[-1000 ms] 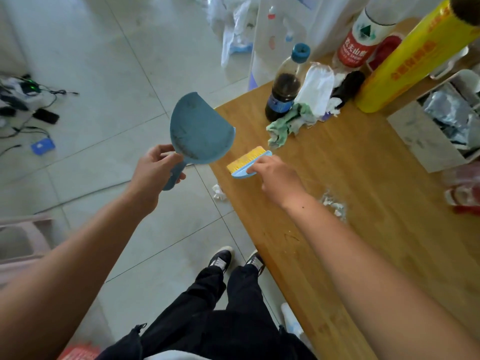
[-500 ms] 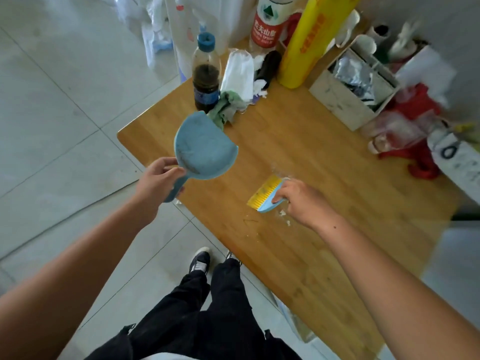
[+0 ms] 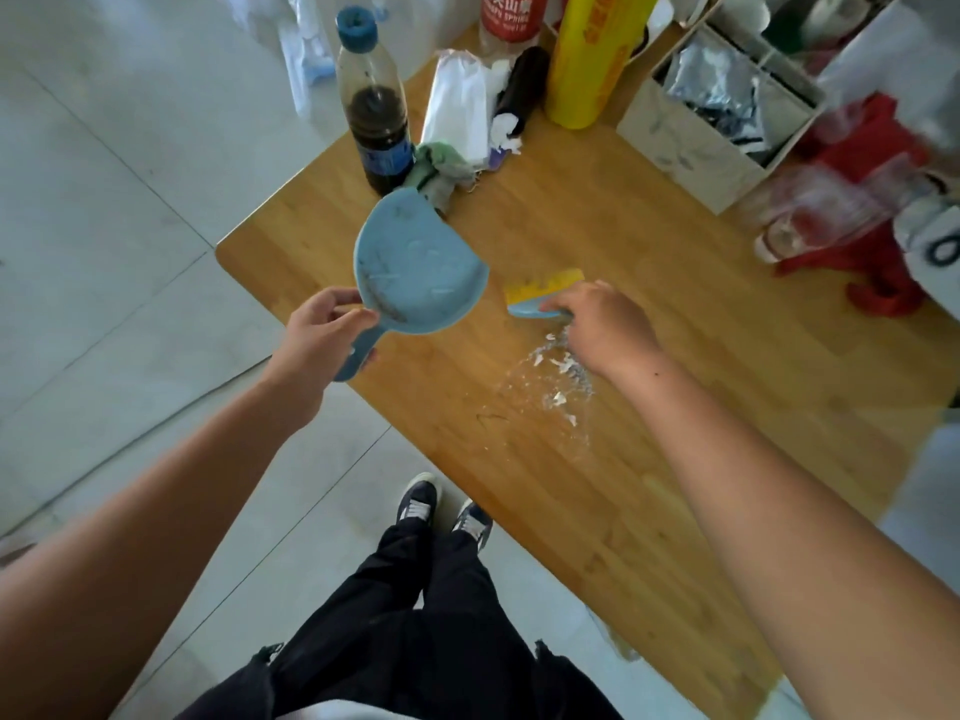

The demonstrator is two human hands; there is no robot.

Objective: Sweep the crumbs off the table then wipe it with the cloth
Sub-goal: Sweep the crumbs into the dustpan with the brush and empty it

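A blue plastic dustpan is gripped in the left hand over the wooden counter; at its 3 o'clock a yellow-bristled blue brush is clasped in the right hand. White crumbs are scattered at the brush's 6 o'clock, a crumpled green cloth at the dustpan's 12.

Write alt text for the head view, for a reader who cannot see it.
A person's right hand holds a yellow-bristled brush by crumbs on a wooden table, while the left hand holds up a blue dustpan. A green cloth lies beyond.
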